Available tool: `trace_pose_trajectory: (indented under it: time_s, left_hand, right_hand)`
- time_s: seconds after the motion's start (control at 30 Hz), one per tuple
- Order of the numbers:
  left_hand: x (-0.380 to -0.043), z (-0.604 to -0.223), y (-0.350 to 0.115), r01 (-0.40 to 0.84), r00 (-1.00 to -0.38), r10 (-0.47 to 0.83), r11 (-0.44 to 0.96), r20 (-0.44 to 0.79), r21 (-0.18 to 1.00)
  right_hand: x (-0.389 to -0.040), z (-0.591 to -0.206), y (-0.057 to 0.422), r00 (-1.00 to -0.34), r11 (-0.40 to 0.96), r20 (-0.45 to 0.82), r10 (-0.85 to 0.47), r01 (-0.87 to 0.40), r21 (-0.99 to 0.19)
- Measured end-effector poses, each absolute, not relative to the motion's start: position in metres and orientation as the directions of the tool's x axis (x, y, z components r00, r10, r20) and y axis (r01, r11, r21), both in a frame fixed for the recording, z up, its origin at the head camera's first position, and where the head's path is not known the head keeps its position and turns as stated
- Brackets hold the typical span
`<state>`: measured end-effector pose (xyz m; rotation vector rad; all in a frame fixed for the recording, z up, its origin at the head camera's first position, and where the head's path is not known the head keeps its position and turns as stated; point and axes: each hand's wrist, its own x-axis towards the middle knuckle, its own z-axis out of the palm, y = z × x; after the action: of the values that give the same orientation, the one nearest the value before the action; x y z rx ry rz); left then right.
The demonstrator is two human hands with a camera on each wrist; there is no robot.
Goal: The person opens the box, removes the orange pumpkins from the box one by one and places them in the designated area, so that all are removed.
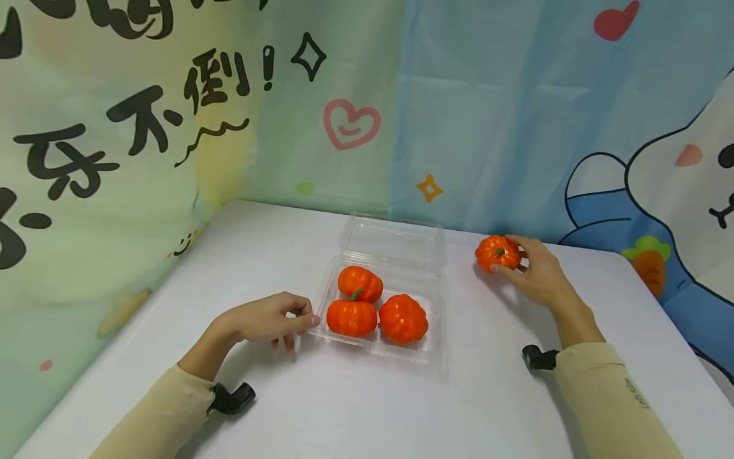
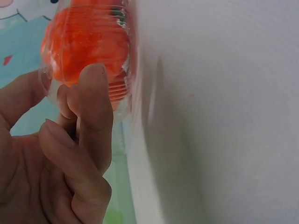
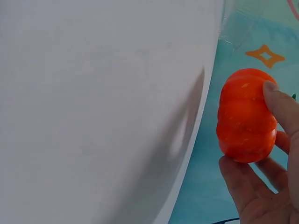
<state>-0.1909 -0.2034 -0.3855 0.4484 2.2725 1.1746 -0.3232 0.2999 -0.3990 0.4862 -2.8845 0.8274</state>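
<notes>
A clear plastic clamshell box [image 1: 373,346] lies on the table with its lid [image 1: 395,239] folded back. Three small orange toy pumpkins [image 1: 352,319] sit inside it, one showing a green stem. At the box's near left corner my left hand [image 1: 269,320] pinches the rim between thumb and finger; in the left wrist view a pumpkin [image 2: 88,42] shows through the box wall. Off to the right, my right hand [image 1: 536,271] grips another toy pumpkin [image 1: 496,253] by its side, above its shadow on the table. The right wrist view shows this pumpkin [image 3: 247,116] between thumb and fingers.
The white table [image 1: 476,395] meets a printed cloth backdrop [image 1: 487,127] along its back and left side. A black wrist mount [image 1: 232,400] sticks out from the left sleeve, and another black mount [image 1: 539,358] from the right sleeve.
</notes>
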Motion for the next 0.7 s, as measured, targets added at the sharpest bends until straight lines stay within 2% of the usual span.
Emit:
trace_pose_trajectory:
  time_s: [0.17,0.43,0.7]
  left_hand:
    - [-0.19,-0.385,-0.202,0.043,-0.803,0.51,0.565,-0.308,0.824]
    - [-0.194,-0.385,-0.2,0.092,-0.801,0.53,0.57,-0.28,0.817]
    - [-0.194,-0.386,-0.201,0.086,-0.809,0.518,0.572,-0.278,0.816]
  right_hand:
    - [-0.331,-0.4,0.298,-0.947,0.813,0.179,-0.269,-0.322,-0.485]
    - [-0.333,-0.402,0.299,-0.966,0.839,0.072,-0.249,-0.252,-0.483]
    - [-0.337,-0.405,0.296,-0.971,0.851,0.031,-0.236,-0.222,-0.475]
